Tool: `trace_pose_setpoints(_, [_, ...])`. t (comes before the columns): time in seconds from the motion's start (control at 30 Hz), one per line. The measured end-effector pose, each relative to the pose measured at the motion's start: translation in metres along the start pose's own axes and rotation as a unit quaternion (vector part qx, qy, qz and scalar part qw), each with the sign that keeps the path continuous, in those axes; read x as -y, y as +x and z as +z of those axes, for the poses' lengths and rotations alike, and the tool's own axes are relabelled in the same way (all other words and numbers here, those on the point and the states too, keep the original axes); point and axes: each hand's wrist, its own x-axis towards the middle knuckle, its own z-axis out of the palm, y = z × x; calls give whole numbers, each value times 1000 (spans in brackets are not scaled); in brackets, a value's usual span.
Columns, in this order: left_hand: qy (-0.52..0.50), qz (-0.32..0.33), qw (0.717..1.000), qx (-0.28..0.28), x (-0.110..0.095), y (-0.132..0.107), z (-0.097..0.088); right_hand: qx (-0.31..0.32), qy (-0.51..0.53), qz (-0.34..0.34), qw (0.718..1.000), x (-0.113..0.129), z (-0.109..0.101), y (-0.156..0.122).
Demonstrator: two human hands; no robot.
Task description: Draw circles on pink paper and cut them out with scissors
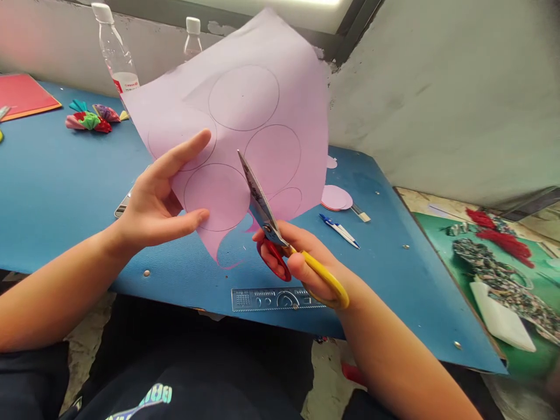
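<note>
A large sheet of pink paper [236, 146] with several circles drawn on it is held up by my left hand [164, 195]. That hand's thumb and one finger lie on the near face, and the other fingers are hidden behind the sheet. My right hand [308, 256] grips scissors [262, 210] with one red and one yellow handle. Their blades are at the paper, beside the lowest circle, pointing up and away from me. A curved strip hangs from the sheet's cut lower edge.
On the blue table [79, 198] lie a clear ruler [280, 299], a pen [340, 231] and cut pink circles [336, 198]. Fabric pieces [91, 119], red paper [28, 96] and a bottle [116, 52] stand at the left. A green surface [441, 245] with yarn adjoins at right.
</note>
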Motion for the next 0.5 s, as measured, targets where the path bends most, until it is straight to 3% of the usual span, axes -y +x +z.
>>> trace_pose_setpoints(0.17, [32, -9, 999, 0, 2, -2, 2, 1, 7, -2, 1000, -2, 1, -2])
trace_pose_setpoints(0.5, [51, 32, 998, -5, -12, 0, 7, -10, 28, 10, 1000, -2, 8, -4])
